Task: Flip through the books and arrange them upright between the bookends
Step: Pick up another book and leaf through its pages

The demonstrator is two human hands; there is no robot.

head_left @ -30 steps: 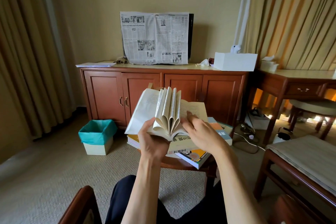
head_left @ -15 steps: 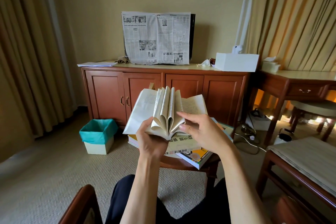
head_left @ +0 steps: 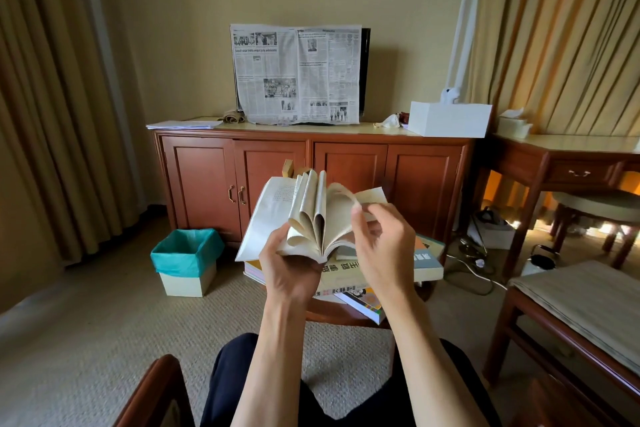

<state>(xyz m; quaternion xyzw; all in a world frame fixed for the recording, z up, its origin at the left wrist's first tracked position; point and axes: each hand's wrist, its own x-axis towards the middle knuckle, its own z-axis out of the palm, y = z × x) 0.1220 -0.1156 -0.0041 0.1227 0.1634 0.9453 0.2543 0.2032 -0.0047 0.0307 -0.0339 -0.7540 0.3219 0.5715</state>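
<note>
An open paperback (head_left: 273, 215) with cream pages is held up in front of me, its pages fanned upward. My left hand (head_left: 291, 270) grips it from below at the spine. My right hand (head_left: 384, 246) pinches a curling page at the book's right side. Under the book, several other books (head_left: 349, 279) lie flat in a loose stack on a small wooden table (head_left: 332, 314). A pale wooden bookend (head_left: 288, 168) pokes up just behind the open book; the rest of it is hidden.
A wooden cabinet (head_left: 311, 177) with a newspaper (head_left: 298, 74) propped on it stands behind. A teal-lined bin (head_left: 185, 260) sits on the carpet at left. A cushioned bench (head_left: 575, 308) is at right, a desk and stool beyond it. Chair arm (head_left: 156, 392) at bottom left.
My right hand has lifted from the right-hand pages and now curls one page up and over. The left hand and the book have stayed roughly in place.
</note>
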